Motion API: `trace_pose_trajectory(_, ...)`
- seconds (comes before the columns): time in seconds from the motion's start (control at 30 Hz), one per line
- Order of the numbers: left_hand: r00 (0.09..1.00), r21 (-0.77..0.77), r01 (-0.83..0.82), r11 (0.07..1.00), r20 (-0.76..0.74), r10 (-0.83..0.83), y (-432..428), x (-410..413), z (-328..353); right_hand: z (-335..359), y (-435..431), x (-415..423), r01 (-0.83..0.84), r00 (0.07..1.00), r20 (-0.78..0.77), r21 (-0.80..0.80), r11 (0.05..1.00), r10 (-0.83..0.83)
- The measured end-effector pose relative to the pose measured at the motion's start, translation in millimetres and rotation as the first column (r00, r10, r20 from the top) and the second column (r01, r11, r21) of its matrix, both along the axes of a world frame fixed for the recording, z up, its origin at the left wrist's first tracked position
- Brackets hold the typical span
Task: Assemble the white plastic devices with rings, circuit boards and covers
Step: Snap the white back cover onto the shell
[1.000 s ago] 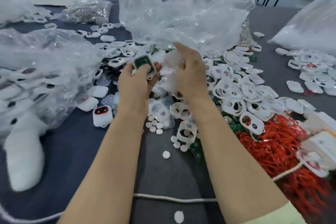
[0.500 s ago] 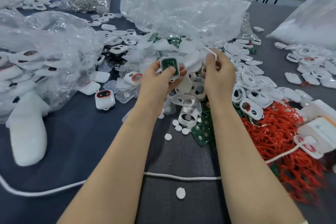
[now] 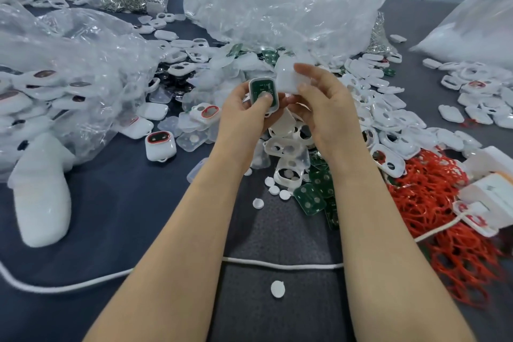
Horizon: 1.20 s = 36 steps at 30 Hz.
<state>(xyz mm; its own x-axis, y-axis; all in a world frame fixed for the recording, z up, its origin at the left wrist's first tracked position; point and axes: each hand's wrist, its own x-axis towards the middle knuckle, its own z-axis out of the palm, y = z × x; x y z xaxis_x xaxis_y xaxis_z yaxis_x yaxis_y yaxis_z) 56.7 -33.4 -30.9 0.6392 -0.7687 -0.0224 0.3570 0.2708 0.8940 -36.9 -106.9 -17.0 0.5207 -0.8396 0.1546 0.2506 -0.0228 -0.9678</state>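
White device (image 3: 263, 91) is in the left hand (image 3: 244, 114), held up over the parts heap at mid-table; rounded-rectangle white shell, raised white rim all round; green circuit board (image 3: 262, 85) seated face-up inside, pale markings on it; left fingers curled round the shell from underneath, thumb tip pressing the board's lower half; right hand (image 3: 326, 103) just beside it, pinching a milky translucent cover (image 3: 287, 77) between thumb and fingertips; cover has rounded corners, stands roughly upright, lower edge near the device's right rim; cannot tell if they touch; finished unit (image 3: 160, 144) with a red ring round its window sits alone on the dark cloth (image 3: 111, 203) at left; white frames (image 3: 288, 147) piled under the hands; loose green boards (image 3: 312, 197) and small white discs (image 3: 273, 189) near the right forearm; red rings (image 3: 458, 230) heaped at right; white cord (image 3: 277, 265) runs across beneath both forearms; crumpled clear bags (image 3: 277, 8) behind and at left
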Motion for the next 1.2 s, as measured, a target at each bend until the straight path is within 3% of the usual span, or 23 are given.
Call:
trace_pose_trajectory(0.17,1.000,-0.010,0.027,1.000,0.005,-0.027,0.3,0.7,-2.1,-4.6,-1.5,1.1,0.073,0.997,-0.038,-0.020,0.997,-0.074)
trace_pose_trajectory(0.37,0.999,0.003,0.032,0.999,0.001,-0.032,1.5,1.9,-1.8,-4.5,-1.9,-0.3,0.042,0.999,-0.014,-0.061,0.997,-0.043)
trace_pose_trajectory(0.57,1.000,0.019,0.011,1.000,0.027,-0.011,1.0,2.0,-1.9,-2.3,-0.4,1.8,0.081,0.993,0.077,0.089,0.993,-0.088)
trace_pose_trajectory(0.73,0.999,0.003,0.025,1.000,0.030,-0.025,1.2,0.1,-2.0,-2.7,-2.4,2.7,0.078,0.996,0.035,0.057,0.995,-0.080)
trace_pose_trajectory(1.03,0.992,-0.057,-0.005,0.998,-0.129,-0.002,0.1,-1.8,1.1,-2.8,0.6,7.4,0.218,0.976,-0.021,0.030,0.976,-0.217)
trace_pose_trajectory(1.2,0.994,-0.038,-0.009,0.999,-0.110,0.005,0.0,-2.2,0.0,-4.6,1.8,7.6,0.318,0.937,-0.130,-0.068,0.946,-0.324)
